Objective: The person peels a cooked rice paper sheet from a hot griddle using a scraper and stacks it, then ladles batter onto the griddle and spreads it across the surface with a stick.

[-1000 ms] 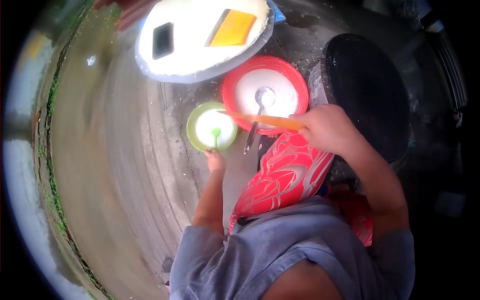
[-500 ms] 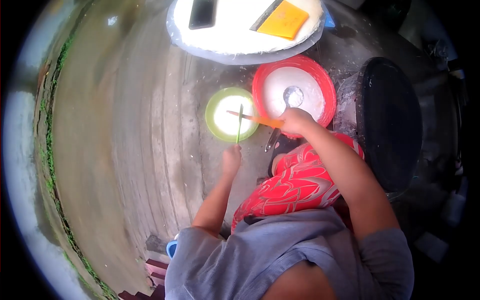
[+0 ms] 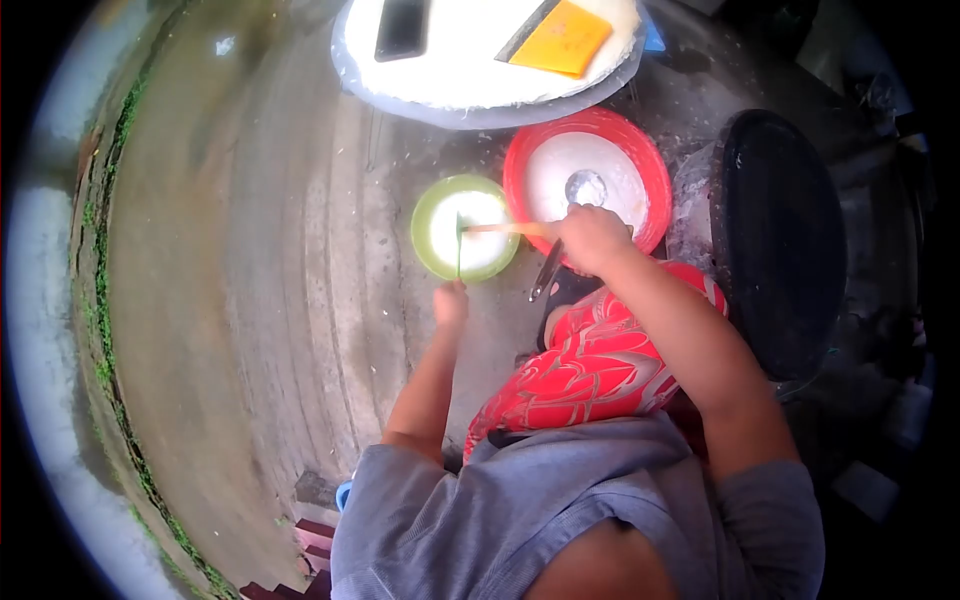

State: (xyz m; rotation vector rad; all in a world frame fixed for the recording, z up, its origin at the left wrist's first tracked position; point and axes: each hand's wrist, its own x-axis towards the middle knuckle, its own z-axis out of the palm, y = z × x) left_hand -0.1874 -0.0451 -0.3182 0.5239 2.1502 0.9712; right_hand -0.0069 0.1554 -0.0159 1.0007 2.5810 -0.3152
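My left hand (image 3: 450, 302) is closed around the lower end of a thin green stick (image 3: 459, 250), which reaches up over a lime-green bowl (image 3: 424, 252) of white contents. My right hand (image 3: 592, 240) grips a slim orange-handled tool (image 3: 505, 229) with a narrow tapering end. Blur hides whether it is a knife or a spatula. Its tip points left across the bowl and meets or crosses the stick near the upper part. Beneath my right hand, a ladle (image 3: 585, 188) rests in a red basin (image 3: 656, 170) of whitish liquid, its handle slanting out over the rim.
Beyond the bowls stands a round white-topped surface (image 3: 470, 85) carrying a dark phone-like slab (image 3: 401, 28) and a yellow scraper (image 3: 565, 38). To the right is a large black round-topped container (image 3: 785, 245). Concrete floor (image 3: 330, 250) stretches left towards a grassy edge.
My left hand has moved slightly up and left with the green stick. The orange-handled tool has swung a little flatter, and my right hand has turned over it.
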